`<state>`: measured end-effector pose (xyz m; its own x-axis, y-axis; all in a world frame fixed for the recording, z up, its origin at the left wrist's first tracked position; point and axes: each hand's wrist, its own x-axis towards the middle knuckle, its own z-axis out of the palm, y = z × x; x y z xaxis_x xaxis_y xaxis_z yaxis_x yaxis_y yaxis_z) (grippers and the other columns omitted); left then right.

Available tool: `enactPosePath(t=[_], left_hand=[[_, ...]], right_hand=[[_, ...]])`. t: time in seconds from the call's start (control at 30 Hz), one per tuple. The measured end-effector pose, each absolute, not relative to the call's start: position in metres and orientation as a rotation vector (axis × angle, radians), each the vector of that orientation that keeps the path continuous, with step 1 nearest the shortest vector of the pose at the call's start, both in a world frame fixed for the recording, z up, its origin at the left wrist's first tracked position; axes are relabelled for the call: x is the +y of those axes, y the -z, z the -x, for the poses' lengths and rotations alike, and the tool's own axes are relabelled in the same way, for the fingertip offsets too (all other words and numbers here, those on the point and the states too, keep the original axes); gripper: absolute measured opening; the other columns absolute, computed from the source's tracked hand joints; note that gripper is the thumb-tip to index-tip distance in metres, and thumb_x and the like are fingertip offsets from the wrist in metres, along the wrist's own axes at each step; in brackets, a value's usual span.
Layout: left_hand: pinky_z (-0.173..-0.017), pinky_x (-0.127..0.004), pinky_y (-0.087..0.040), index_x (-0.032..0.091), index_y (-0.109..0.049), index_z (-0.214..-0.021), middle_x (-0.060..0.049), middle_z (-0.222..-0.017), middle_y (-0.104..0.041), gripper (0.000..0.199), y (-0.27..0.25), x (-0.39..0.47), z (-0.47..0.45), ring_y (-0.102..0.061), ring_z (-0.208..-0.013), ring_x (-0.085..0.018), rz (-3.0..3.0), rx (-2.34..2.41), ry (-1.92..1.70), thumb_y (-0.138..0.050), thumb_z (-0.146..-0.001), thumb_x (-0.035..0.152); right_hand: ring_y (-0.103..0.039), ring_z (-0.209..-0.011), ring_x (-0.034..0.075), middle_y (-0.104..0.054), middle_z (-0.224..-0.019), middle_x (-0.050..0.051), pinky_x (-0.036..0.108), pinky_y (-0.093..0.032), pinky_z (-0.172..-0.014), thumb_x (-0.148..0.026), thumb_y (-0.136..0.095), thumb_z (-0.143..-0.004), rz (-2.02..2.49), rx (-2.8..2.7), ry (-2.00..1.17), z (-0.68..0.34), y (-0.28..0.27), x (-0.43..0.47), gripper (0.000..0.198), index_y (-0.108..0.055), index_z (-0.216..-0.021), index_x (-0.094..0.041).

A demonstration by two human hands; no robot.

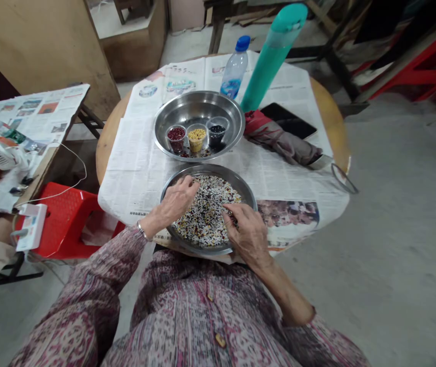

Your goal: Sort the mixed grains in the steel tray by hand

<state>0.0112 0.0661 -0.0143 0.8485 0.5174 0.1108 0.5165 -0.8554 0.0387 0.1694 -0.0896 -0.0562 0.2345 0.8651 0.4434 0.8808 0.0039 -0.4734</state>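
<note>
In front of me a steel basin [254, 199] holds a mix of white grains and red, yellow and black beans [206, 211]. Over its left side is my left hand [182, 199], fingers curled down and together; whatever is in them is hidden. My right hand [247, 233] curls over the right side of the mix, with several dark beans showing between thumb and fingers. Behind stands a second, wider steel basin [198, 99]. Inside it are three clear cups: one with red beans [176, 135], one with yellow beans [196, 137], one with black beans [217, 131]. A few loose beans lie beside the cups.
Newspaper [126, 168] covers the round table. Beyond the basins are a water bottle [235, 69], a tall teal bottle [273, 56], a folded umbrella [282, 140] and a black phone [289, 120]. To the left are a red stool [65, 219], a power strip [31, 227] and another person's arm.
</note>
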Motion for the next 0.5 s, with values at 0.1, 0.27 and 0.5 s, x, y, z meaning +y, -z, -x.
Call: enactPosePath(t=[0.1, 0.27, 0.5], left_hand=[[-0.080, -0.033, -0.053, 0.017, -0.059, -0.107, -0.009, -0.108, -0.059, 0.016, 0.015, 0.049, 0.013, -0.056, -0.100, -0.023, -2.941, 0.889, -0.306, -0.047, -0.098, 0.012], [-0.082, -0.033, -0.054, 0.020, -0.060, -0.107, -0.005, -0.098, -0.061, 0.018, 0.028, 0.021, 0.033, -0.057, -0.095, -0.020, -2.774, 0.919, -0.472, -0.045, -0.100, 0.012], [-0.084, -0.035, -0.054, 0.018, -0.063, -0.103, -0.006, -0.093, -0.067, 0.014, 0.045, 0.015, 0.030, -0.062, -0.088, -0.020, -2.584, 0.909, -0.852, -0.049, -0.102, 0.018]], right_hand=[[-0.060, -0.110, 0.028, -0.067, -0.117, 0.014, 0.042, -0.051, -0.094, -0.027, -0.053, -0.096, 1.859, -1.764, -0.057, -0.169, 0.045, -0.084, 0.030, -0.059, -0.124, -0.018], [-0.055, -0.115, 0.034, -0.061, -0.124, 0.016, 0.046, -0.052, -0.091, -0.037, -0.067, -0.087, 1.976, -1.925, -0.184, -0.160, 0.040, -0.057, 0.048, -0.056, -0.130, -0.019], [-0.063, -0.090, 0.021, -0.067, -0.096, 0.008, 0.032, -0.048, -0.086, -0.008, -0.051, -0.086, 1.794, -1.915, -0.534, -0.147, 0.051, -0.026, 0.022, -0.067, -0.095, -0.020]])
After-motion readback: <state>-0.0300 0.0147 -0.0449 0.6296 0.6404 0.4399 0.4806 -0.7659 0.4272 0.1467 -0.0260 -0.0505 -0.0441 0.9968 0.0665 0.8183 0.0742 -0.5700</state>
